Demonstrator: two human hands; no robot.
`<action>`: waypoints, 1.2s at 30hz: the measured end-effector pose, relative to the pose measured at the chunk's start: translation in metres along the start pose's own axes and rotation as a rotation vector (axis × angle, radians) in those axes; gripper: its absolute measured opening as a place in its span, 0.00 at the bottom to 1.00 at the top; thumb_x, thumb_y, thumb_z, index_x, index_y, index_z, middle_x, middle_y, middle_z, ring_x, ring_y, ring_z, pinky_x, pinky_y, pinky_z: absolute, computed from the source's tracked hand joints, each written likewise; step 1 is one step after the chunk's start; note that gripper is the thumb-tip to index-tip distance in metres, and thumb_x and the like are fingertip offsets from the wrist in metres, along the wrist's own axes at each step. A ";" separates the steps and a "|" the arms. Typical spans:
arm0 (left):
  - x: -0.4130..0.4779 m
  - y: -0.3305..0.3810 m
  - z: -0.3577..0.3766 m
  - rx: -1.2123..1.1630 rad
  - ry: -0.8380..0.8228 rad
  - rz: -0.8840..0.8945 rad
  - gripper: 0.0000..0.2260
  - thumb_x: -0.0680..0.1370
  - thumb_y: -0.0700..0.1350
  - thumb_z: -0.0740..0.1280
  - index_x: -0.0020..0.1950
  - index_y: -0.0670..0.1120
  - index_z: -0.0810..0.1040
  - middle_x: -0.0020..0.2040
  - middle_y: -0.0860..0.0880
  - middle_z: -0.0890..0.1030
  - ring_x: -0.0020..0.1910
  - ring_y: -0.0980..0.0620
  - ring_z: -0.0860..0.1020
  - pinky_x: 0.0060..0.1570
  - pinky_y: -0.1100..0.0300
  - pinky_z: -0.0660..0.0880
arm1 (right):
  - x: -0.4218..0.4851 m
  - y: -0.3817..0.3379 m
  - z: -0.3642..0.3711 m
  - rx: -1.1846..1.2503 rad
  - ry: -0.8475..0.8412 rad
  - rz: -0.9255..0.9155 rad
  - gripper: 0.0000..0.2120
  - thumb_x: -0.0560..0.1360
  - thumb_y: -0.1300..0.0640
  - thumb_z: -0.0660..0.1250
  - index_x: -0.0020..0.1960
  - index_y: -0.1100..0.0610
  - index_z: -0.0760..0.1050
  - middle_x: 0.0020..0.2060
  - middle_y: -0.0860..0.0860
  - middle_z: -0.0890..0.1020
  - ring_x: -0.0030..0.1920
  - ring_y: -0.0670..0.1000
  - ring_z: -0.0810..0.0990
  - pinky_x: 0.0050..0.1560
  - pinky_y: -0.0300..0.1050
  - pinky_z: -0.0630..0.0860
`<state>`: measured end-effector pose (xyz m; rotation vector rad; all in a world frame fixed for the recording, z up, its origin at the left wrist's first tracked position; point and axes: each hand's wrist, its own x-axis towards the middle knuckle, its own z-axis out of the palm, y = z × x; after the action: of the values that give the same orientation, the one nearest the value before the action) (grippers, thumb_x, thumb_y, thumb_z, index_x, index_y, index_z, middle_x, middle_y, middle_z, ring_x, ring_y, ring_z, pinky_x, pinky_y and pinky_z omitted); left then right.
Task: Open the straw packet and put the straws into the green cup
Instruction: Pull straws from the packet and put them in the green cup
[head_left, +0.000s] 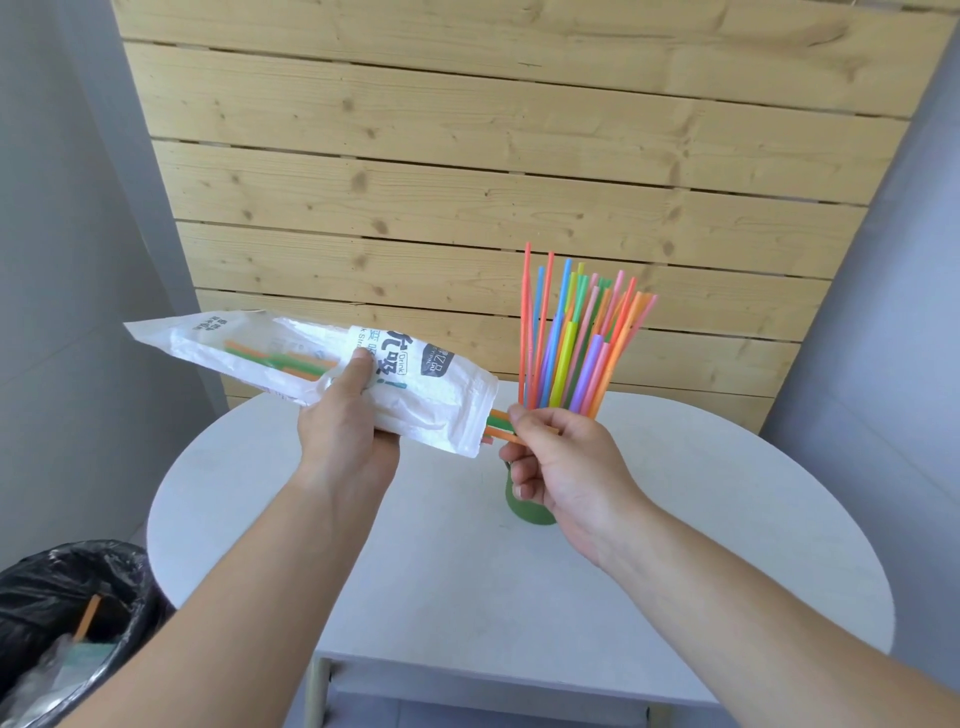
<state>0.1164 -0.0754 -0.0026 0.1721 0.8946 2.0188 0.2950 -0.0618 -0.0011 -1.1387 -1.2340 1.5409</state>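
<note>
L hand (343, 431) grips straw packet (291, 358) center-left, thumb on top, fingers curled under. R hand (561, 467) at center: thumb + forefinger pinch tight on straw ends (501, 423) poking from packet's open end. Green cup (522, 506) on white table (675, 519) just below R hand, rim hidden. Straw bunch (576, 338) fans up behind the hand.
</note>
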 end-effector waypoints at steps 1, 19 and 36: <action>0.000 -0.001 0.000 0.004 -0.004 -0.006 0.18 0.83 0.39 0.71 0.72 0.38 0.77 0.63 0.43 0.86 0.57 0.47 0.87 0.61 0.48 0.83 | 0.000 0.001 0.000 -0.004 0.001 -0.004 0.09 0.80 0.55 0.68 0.45 0.59 0.80 0.30 0.52 0.81 0.25 0.47 0.74 0.28 0.42 0.73; 0.007 0.009 -0.006 -0.012 0.003 -0.057 0.18 0.83 0.40 0.70 0.73 0.39 0.77 0.67 0.44 0.85 0.62 0.47 0.86 0.59 0.47 0.84 | 0.004 -0.020 -0.026 -0.056 0.026 -0.100 0.06 0.79 0.59 0.69 0.46 0.61 0.79 0.27 0.51 0.79 0.24 0.47 0.72 0.26 0.40 0.71; 0.018 0.017 -0.017 -0.039 0.032 -0.069 0.17 0.83 0.41 0.71 0.72 0.41 0.78 0.64 0.46 0.86 0.59 0.49 0.87 0.60 0.47 0.84 | -0.003 -0.129 -0.159 -0.723 0.088 -0.292 0.05 0.78 0.59 0.70 0.45 0.60 0.81 0.28 0.50 0.81 0.25 0.46 0.74 0.32 0.45 0.73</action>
<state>0.0868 -0.0759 -0.0083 0.0866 0.8686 1.9777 0.4581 -0.0077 0.1094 -1.3647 -1.8727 0.8229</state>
